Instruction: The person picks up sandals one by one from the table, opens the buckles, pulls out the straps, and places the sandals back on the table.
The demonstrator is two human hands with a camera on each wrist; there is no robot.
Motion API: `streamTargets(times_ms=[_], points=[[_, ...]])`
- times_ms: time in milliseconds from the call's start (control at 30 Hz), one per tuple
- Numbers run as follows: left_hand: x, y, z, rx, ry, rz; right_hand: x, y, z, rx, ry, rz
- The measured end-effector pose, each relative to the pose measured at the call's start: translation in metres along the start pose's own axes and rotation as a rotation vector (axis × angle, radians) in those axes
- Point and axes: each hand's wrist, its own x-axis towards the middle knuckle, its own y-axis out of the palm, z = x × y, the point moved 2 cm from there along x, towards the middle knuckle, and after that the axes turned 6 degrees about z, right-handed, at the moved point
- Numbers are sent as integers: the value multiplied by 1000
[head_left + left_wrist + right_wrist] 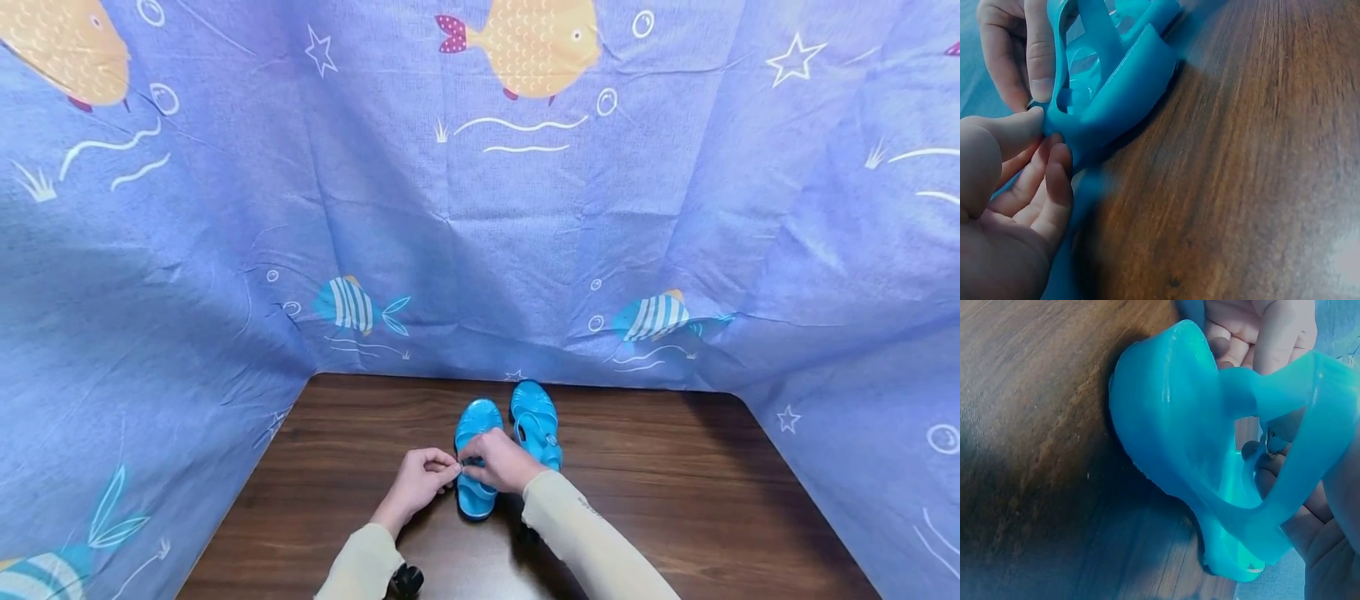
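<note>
Two blue jelly sandals lie on a brown wood-grain table, toes pointing away. Both hands meet at the outer left side of the left sandal [477,414]. There the left hand [418,482] pinches the sandal's side, thumb on top and fingers beneath, as the left wrist view shows. From above, the right hand [507,461] pinches the strap at the same spot, its fingertips almost against the left thumb. A small metal buckle [1269,441] shows between the right fingers in the right wrist view. The right sandal [534,406] stands beside it, partly behind the right hand.
The wooden table [660,483] spreads out around the sandals. A blue curtain [487,225] printed with fish hangs along its back and both sides; the right sandal's toe is close to it. A black wrist device [407,579] sits at the left sleeve.
</note>
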Motion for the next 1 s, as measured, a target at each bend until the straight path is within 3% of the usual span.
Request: streamTargets(times_ms=[400,567,767,1000], points=[[-3,-2,-4,99,25,27,-2,4,-2,78,2,-25],[1,-1,-8,64,38,20,-1,-1,-6,83,11,-65],[2,-2,-5,42,12,25,-1,-1,-7,105,16,-47],[-1,-5,-3,-38,45,12,-1,1,-4,110,-11,-64]])
